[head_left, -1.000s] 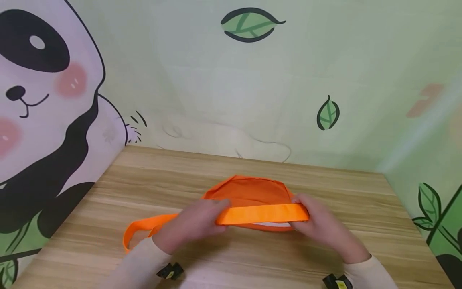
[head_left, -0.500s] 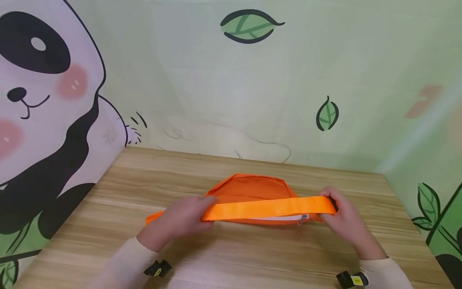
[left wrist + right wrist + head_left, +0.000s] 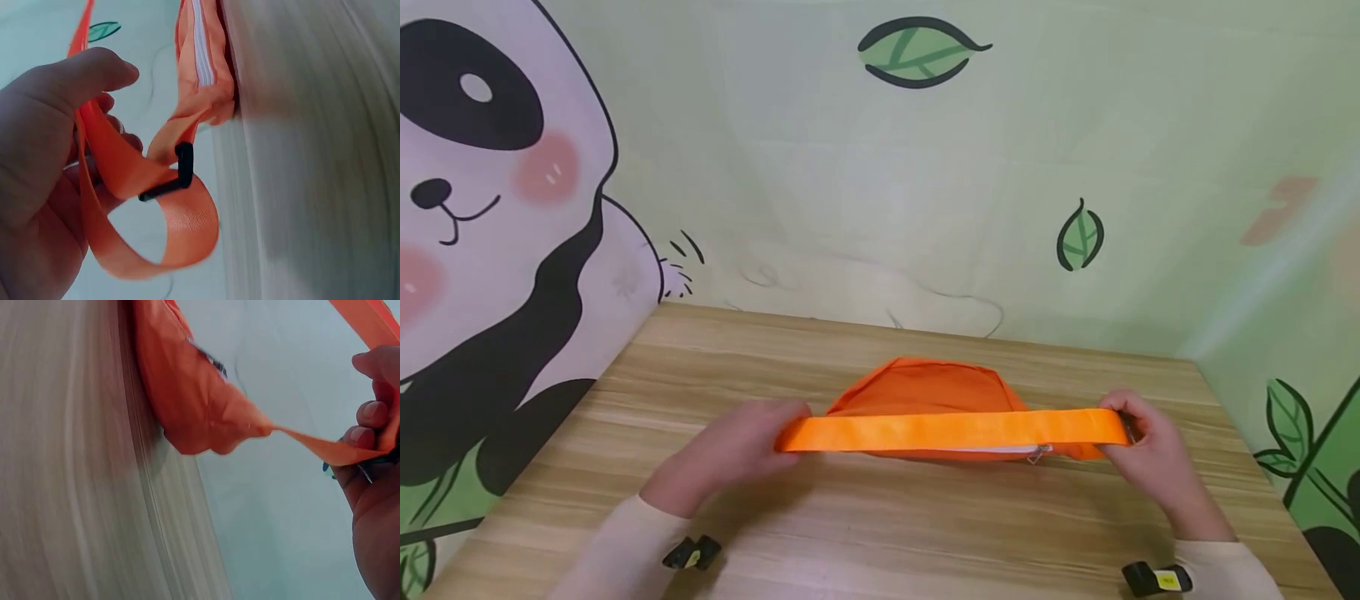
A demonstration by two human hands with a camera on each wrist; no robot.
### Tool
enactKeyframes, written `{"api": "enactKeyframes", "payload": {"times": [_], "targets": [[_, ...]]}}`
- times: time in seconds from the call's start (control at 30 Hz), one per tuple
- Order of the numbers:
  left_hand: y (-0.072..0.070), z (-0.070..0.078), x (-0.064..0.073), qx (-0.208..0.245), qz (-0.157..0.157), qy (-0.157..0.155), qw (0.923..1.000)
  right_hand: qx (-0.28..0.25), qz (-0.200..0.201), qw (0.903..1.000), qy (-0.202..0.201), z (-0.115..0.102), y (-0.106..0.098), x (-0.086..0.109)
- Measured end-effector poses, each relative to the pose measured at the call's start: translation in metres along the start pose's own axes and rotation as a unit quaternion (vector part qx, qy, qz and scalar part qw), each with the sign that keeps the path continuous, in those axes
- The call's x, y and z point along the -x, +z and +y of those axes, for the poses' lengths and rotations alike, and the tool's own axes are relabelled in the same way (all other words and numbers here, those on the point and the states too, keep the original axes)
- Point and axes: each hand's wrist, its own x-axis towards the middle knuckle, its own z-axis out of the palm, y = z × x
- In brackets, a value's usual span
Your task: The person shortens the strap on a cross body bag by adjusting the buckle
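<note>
An orange waist bag (image 3: 928, 386) rests on the wooden table, its white zipper (image 3: 201, 50) toward the person and a metal zipper pull (image 3: 1040, 453) at the right. In front of it, the bright orange strap (image 3: 925, 432) is stretched level between both hands. My left hand (image 3: 733, 446) grips the strap between thumb and fingers; below it a loop hangs through a black slider (image 3: 185, 165). At the other end my right hand (image 3: 1153, 458) grips the strap by a black buckle (image 3: 1129, 427), mostly hidden by the fingers. A short strap piece (image 3: 325, 447) joins that end to the bag.
The wood-grain table (image 3: 887, 533) meets a pale green wall (image 3: 820, 183) behind the bag. A painted panda (image 3: 490, 208) covers the left wall panel, and leaves are painted at the right. Each wrist wears a small black device (image 3: 692, 552).
Both hands have moved apart, left hand leftward and right hand rightward, so a longer stretch of strap shows between them. The bag has shifted slightly right, and its zipper pull has come into view.
</note>
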Motion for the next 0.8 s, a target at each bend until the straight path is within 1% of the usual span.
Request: {"api": "enactKeyframes", "payload": {"times": [0.1,0.2,0.27,0.37,0.4,0.47,0.53,0.6,0.67,0.73,0.77,0.8], "targets": [[-0.004,-0.005,0.005,0.003,0.020,0.008,0.9998,0.000,0.006,1.0000,0.005,0.004,-0.004,0.001],[-0.006,-0.009,0.010,0.011,0.036,0.013,0.9992,-0.022,0.022,0.9993,0.021,0.008,-0.010,0.003],[-0.007,-0.012,0.011,0.013,0.044,0.019,0.9987,-0.059,0.033,0.9970,0.038,0.012,-0.014,0.004],[-0.008,-0.016,0.013,0.005,0.049,0.027,0.9984,-0.128,0.056,0.9887,0.055,0.015,-0.017,0.005],[-0.009,-0.017,0.013,0.000,0.052,0.032,0.9981,-0.167,0.061,0.9825,0.055,0.016,-0.016,0.005],[-0.010,-0.019,0.013,-0.010,0.058,0.036,0.9976,-0.248,0.070,0.9650,0.051,0.016,-0.014,0.005],[-0.011,-0.018,0.012,-0.007,0.066,0.031,0.9973,-0.328,0.066,0.9418,0.033,0.015,-0.011,0.003],[-0.012,-0.016,0.012,0.018,0.083,0.029,0.9960,-0.397,0.051,0.9162,0.014,0.016,-0.009,0.001],[-0.012,-0.014,0.012,0.058,0.104,0.024,0.9926,-0.438,0.028,0.8984,-0.005,0.018,-0.010,-0.002],[-0.012,-0.012,0.012,0.099,0.122,0.027,0.9872,-0.467,0.001,0.8841,-0.021,0.022,-0.011,-0.003],[-0.012,-0.012,0.012,0.116,0.128,0.027,0.9847,-0.477,-0.013,0.8785,-0.026,0.024,-0.012,-0.003],[-0.012,-0.012,0.012,0.127,0.134,0.028,0.9824,-0.483,-0.025,0.8750,-0.027,0.026,-0.013,-0.003]]}}
